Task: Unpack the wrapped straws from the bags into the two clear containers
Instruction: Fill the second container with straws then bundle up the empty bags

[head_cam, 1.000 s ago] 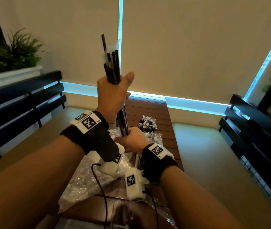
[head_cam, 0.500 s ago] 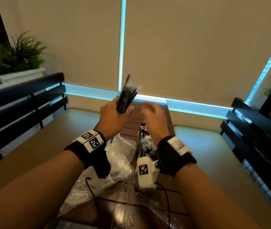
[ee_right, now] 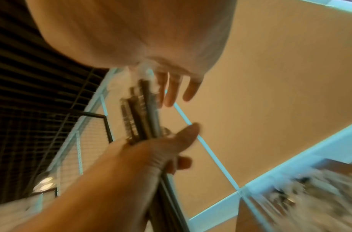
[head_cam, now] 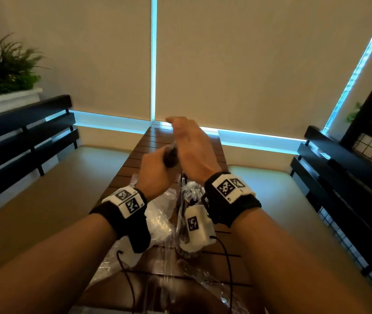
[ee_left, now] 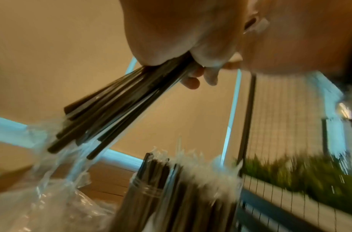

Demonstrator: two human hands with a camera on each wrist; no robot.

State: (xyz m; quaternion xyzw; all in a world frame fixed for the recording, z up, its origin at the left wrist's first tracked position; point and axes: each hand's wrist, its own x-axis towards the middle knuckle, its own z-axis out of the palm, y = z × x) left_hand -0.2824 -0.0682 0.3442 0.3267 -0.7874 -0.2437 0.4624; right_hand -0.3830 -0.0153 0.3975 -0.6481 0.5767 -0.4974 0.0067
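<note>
My left hand [head_cam: 155, 169] grips a bundle of dark wrapped straws [head_cam: 170, 157] in its fist, tilted above the table. In the left wrist view the lower ends of the straws [ee_left: 103, 109] fan out down to the left. My right hand [head_cam: 188, 143] has straight fingers [ee_right: 171, 92] laid against the bundle's upper ends [ee_right: 143, 108]. Below the hands stands a clear container [head_cam: 190, 196] packed with several upright wrapped straws [ee_left: 151, 180]. Whether a second container stands beside it is blurred.
Crumpled clear plastic bags [head_cam: 160, 219] lie on the wooden slat table [head_cam: 135, 164] near my wrists, with more plastic [ee_left: 42, 196] under the bundle. Black benches flank the table at left [head_cam: 21, 132] and right [head_cam: 339, 168]. A thin black cable [head_cam: 128, 282] hangs from my left wrist.
My left hand has lowered the bundle from head height and tilted it. My right hand let go of its lower end and now lies flat against its top.
</note>
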